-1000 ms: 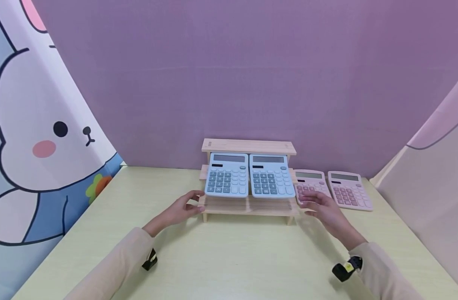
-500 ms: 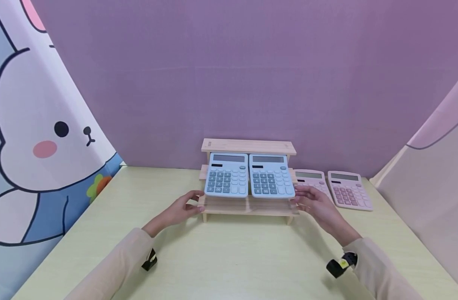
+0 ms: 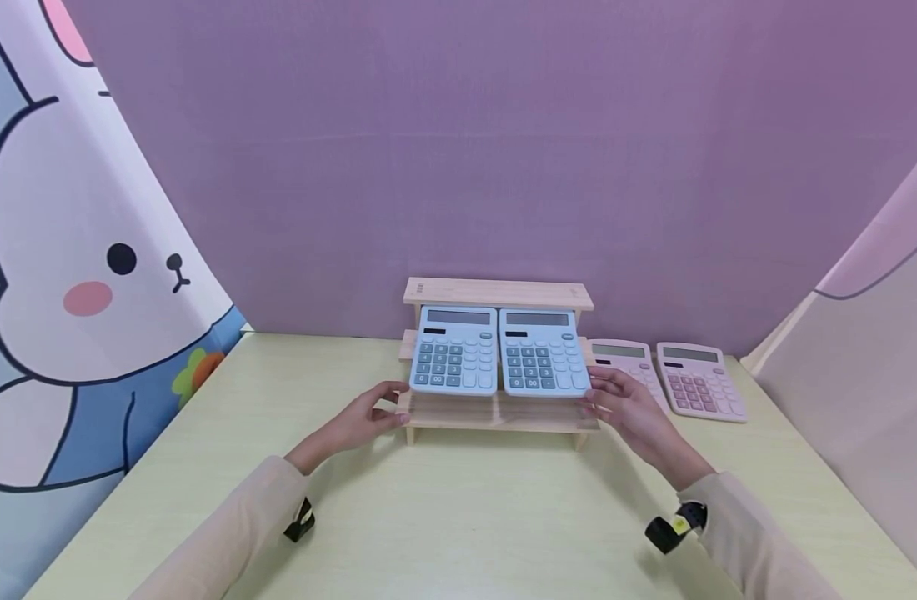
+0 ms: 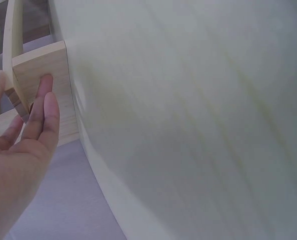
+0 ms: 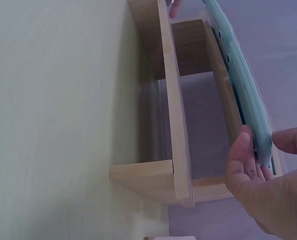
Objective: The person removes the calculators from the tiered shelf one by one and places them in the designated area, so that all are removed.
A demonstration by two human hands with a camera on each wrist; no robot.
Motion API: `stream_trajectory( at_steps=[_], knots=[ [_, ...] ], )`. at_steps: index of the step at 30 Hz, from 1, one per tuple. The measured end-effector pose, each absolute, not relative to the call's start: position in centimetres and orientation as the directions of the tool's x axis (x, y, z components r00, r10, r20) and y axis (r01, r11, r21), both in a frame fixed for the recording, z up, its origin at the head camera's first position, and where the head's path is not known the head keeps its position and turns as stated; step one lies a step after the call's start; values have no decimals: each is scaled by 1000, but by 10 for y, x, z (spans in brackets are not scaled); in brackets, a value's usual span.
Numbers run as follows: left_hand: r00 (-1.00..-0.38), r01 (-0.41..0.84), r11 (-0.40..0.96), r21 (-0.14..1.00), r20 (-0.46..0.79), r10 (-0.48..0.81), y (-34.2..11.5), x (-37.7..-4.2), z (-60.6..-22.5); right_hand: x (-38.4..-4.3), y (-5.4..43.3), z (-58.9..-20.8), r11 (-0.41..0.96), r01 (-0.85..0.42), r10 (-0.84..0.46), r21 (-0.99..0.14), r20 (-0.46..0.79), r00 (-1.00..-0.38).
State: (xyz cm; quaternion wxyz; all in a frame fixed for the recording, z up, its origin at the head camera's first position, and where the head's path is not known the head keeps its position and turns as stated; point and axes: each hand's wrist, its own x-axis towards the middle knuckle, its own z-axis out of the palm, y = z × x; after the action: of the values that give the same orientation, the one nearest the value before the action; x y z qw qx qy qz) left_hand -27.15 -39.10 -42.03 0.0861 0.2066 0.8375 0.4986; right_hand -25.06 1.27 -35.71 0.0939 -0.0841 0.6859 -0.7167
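Two light blue calculators, the left one [image 3: 454,350] and the right one [image 3: 544,353], lean side by side, tilted, on a stepped wooden rack [image 3: 498,292]. My left hand [image 3: 357,421] grips the left end of the rack's lowest shelf. In the left wrist view, that hand's fingers [image 4: 37,112] lie along the underside and leg while another digit rests over the board. My right hand [image 3: 638,417] pinches the lower right corner of the right calculator. In the right wrist view, its fingers [image 5: 241,155] are on both sides of the calculator's [image 5: 246,95] edge.
Two pink calculators lie on the table right of the rack; the nearer one [image 3: 618,348] is partly behind my right hand, the other [image 3: 701,381] farther right. A purple backdrop [image 3: 496,150] stands behind the pale table [image 3: 458,508].
My right hand has moved left, from beside the near pink calculator to the lower corner of the right blue calculator. My left hand, the rack and the calculators stay in place.
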Motion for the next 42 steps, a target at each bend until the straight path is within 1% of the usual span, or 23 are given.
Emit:
stream_trajectory(
  at_steps=[13,24,35,42],
  knots=[
    [-902,254,421,871,56,429,-391,-272,-421,-254,11,-361,-78,24,-252,-997,-3,-968],
    [-898,264,423,867,61,436,-391,-272,-421,-252,9,-361,-147,39,-261,-988,1,-965],
    [-899,263,423,867,61,434,-391,-272,-421,-251,8,-364,-208,23,-240,-978,28,-970],
    [-899,269,424,865,67,433,-391,-274,-423,-250,7,-365,-214,38,-216,-976,9,-976]
  ],
)
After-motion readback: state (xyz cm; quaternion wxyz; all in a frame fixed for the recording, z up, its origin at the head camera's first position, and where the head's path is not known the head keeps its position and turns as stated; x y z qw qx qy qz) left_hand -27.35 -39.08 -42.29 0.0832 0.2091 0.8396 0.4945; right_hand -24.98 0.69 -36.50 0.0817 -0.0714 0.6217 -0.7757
